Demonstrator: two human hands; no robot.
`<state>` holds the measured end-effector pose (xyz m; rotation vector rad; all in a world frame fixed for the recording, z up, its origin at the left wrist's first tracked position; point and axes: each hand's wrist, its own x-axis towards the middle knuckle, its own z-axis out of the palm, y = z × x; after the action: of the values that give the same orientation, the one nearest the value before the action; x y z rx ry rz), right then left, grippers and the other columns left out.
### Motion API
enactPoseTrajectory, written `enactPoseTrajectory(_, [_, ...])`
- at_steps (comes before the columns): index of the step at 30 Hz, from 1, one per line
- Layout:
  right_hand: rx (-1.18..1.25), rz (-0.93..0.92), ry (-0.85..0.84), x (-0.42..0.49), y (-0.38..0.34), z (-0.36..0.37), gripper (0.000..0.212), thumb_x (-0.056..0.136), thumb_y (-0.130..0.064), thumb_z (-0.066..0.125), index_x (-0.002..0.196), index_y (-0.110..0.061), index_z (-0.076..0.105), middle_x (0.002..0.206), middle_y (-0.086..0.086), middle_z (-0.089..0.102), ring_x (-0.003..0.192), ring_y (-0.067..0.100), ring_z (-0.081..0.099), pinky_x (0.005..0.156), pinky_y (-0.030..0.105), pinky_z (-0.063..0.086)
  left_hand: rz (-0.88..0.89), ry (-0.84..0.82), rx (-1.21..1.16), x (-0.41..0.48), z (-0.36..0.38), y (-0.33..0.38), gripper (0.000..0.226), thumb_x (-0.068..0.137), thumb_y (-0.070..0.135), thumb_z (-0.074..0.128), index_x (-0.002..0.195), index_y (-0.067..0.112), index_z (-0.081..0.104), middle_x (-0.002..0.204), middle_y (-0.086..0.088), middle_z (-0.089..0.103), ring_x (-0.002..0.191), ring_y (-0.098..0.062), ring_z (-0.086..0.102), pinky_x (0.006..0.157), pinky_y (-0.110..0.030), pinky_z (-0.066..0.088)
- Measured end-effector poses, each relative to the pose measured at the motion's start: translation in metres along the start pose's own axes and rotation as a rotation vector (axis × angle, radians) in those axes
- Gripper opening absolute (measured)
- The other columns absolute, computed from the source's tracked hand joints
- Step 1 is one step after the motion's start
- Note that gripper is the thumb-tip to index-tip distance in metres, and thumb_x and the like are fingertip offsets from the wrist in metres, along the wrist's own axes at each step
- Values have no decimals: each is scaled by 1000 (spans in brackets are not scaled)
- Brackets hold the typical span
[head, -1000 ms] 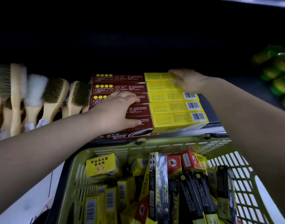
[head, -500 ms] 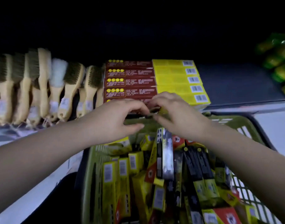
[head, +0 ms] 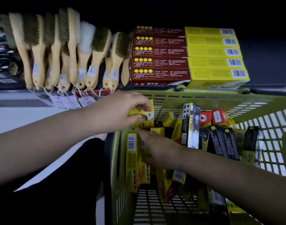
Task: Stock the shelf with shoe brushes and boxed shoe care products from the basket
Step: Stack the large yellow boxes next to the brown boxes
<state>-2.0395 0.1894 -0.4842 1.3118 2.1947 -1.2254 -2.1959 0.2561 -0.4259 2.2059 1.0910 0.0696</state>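
Observation:
A green plastic basket [head: 208, 99] holds several yellow, black and red boxes of shoe care products. My left hand [head: 121, 111] is shut on a yellow box [head: 146, 117] at the basket's far left corner, thumb and fingers pinching it. My right hand [head: 160, 148] reaches across into the left side of the basket, fingers spread over yellow boxes [head: 132, 159], holding nothing. On the shelf behind stand wooden shoe brushes [head: 96, 57], a row of dark red boxes [head: 160, 62] and a row of yellow boxes [head: 215, 62].
Paper tags [head: 69, 101] on strings dangle from the brush handles over the shelf edge. Right of the yellow row the dark shelf surface [head: 267, 65] shows. A pale floor [head: 25, 119] lies left of the basket.
Both hands left the boxes on the shelf and came down into the basket. My left hand has closed on a yellow box; my right hand reached leftward among the boxes.

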Motion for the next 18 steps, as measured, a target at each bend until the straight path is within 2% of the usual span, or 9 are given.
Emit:
enactPoseTrajectory(2, [50,29,72,3,1,3,82,85,-23,64,147,-12,11,148,9,32,129,27,41,99,35,41,-36,75,-41,1,0,0,26,86,10,60,108,24,61,100,15,58,90,0,55,76,-8,41])
enactPoseTrajectory(5, [1,-4,507,-4,1,-5,46,84,-16,61,125,-9,41,123,10,49,106,30,55,77,34,47,-73,172,-90,1,0,3,30,84,4,59,109,22,60,97,14,57,90,-4,59,77,-17,48])
enactPoseTrajectory(7, [-139,-65,743,-6,4,-12,46,74,-5,66,118,-3,53,114,16,55,98,34,58,75,38,51,-80,195,-79,1,0,4,31,84,5,59,109,22,59,97,15,57,89,-3,60,79,-23,52])
enactPoseTrajectory(8, [-190,-59,785,-5,5,-13,52,72,-3,67,122,-1,53,117,18,56,99,35,58,79,40,52,-80,199,-75,1,1,4,31,84,6,60,109,23,59,97,14,57,89,-3,60,79,-25,53])
enactPoseTrajectory(11, [-309,28,708,0,7,-13,66,80,-12,65,141,-6,39,133,15,47,108,32,53,91,41,46,-85,210,-94,1,2,5,30,83,6,60,108,23,59,99,13,57,89,-4,61,79,-23,53])
enactPoseTrajectory(13, [-458,45,739,1,8,-15,65,72,-18,75,132,-9,51,121,11,57,96,29,59,82,38,50,-89,216,-122,1,2,5,31,83,5,60,109,22,59,100,11,58,89,-4,61,78,-19,52])
enactPoseTrajectory(15, [-505,-2,806,2,9,-18,53,62,-18,82,112,-12,65,103,11,63,82,30,62,70,36,52,-94,218,-139,0,2,5,31,83,6,60,109,22,59,100,11,59,89,-4,61,79,-19,52])
enactPoseTrajectory(17, [-492,-84,778,3,6,-21,47,58,-14,84,102,-10,66,100,14,65,82,33,63,68,38,53,-102,218,-156,0,2,6,28,84,7,58,108,23,59,98,13,59,89,-4,60,81,-23,52])
enactPoseTrajectory(18, [-473,-108,715,3,4,-22,49,60,-13,84,104,-9,64,103,14,64,86,34,63,70,38,54,-105,218,-168,0,2,6,27,85,8,57,107,24,59,98,14,59,90,-3,60,82,-24,52])
